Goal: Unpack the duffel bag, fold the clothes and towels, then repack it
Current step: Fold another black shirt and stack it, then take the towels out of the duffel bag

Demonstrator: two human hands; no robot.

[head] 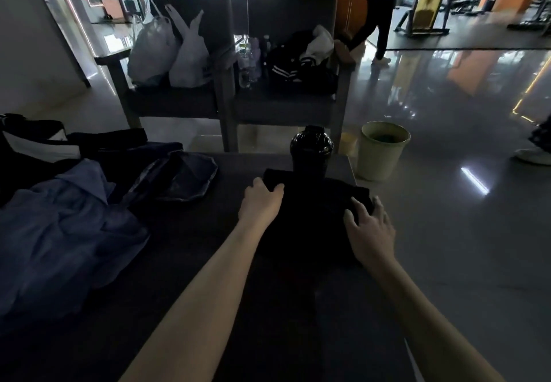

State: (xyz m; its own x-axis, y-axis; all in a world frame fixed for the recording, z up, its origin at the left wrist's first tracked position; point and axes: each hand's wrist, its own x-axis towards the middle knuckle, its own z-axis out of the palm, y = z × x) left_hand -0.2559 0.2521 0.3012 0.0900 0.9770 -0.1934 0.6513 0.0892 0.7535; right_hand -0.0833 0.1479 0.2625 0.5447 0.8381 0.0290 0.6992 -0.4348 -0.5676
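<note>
black cloth under both hands on the dark table

a black folded cloth (313, 217) lies flat on the far right part of a dark grey table (208, 262). the left hand (262, 202) sits at the cloth's far left corner, fingers bent over the edge; the dim light hides whether they pinch the fabric or only rest on it. the right hand (369, 226) lies on the cloth's right edge, fingers spread and straight, flat on the fabric. the hands are apart, with the cloth between them.

just behind the cloth, at its far edge, a black plastic shaker bottle (311, 150) with a domed lid stands upright. left of the left hand lies a crumpled dark blue shiny pouch (187, 178), apart from the cloth. further left a loose blue-grey garment (65, 232) is heaped over the table's left side.

on the glossy grey floor (447, 232) a pale green round waste bin (381, 152) stands just past the table's far right corner. two grey upholstered chairs (286, 107) face the table: the left one holds white plastic bags (170, 50), the right one a black jacket with white stripes (298, 65). clear bottles (249, 56) stand between them.
</note>
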